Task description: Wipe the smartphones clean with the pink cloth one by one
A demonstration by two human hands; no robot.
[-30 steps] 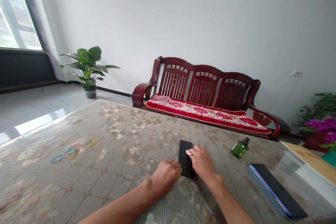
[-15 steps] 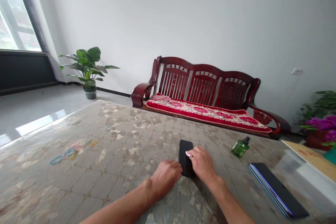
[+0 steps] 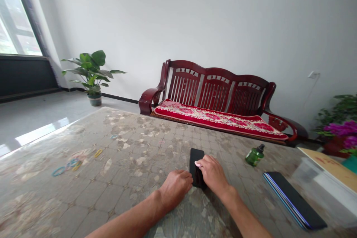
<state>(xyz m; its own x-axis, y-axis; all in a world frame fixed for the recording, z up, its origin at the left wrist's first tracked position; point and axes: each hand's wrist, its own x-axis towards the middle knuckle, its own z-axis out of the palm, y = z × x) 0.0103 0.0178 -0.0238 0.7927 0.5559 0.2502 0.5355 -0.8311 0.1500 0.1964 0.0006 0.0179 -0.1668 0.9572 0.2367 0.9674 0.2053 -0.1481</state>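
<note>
A black phone (image 3: 196, 156) lies flat on the patterned tablecloth (image 3: 134, 178), its screen dark. My left hand (image 3: 176, 187) rests at the phone's left edge, its fingers curled together with the fingertips touching that side. Over the right part of the screen is my right hand (image 3: 212, 174), closed in a pinch on a small pinkish-white piece (image 3: 198, 164) that touches or nearly touches the glass. What this piece is cannot be made out, as the fingers cover most of it.
A green bottle (image 3: 254, 155) stands right of the hands, near a stack of dark phones or tablets (image 3: 295, 200) and a clear box (image 3: 320, 182). Coloured rubber bands (image 3: 58, 171) lie at the left. Beyond the table is a wooden bench (image 3: 217, 91).
The pinkish-white piece and my right hand have shifted very slightly left over the phone. The view has also moved a little. My left hand keeps its place at the phone's edge.
</note>
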